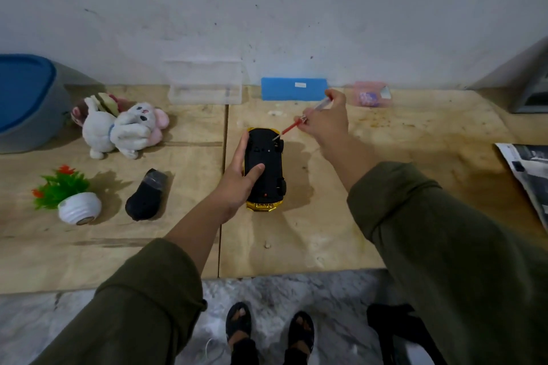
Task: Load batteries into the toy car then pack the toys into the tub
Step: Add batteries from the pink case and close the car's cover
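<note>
A yellow toy car [268, 184] lies upside down on the wooden table, its black underside facing up. My left hand [237, 178] grips the car from its left side, thumb across the underside. My right hand [327, 120] holds a red-shafted screwdriver [292, 127] with its tip on the far end of the underside. A grey tub with a blue lid [20, 98] stands at the far left. Beside the tub lie a white plush rabbit [124, 129] and another plush [102, 104]. A black remote [146, 195] lies left of the car.
A small fake plant in a white pot [74, 201] lies on its side at the left. Against the wall stand a clear plastic box [204, 86], a blue block [293, 89] and a pink packet [369, 95]. A newspaper [527, 175] lies at the right edge.
</note>
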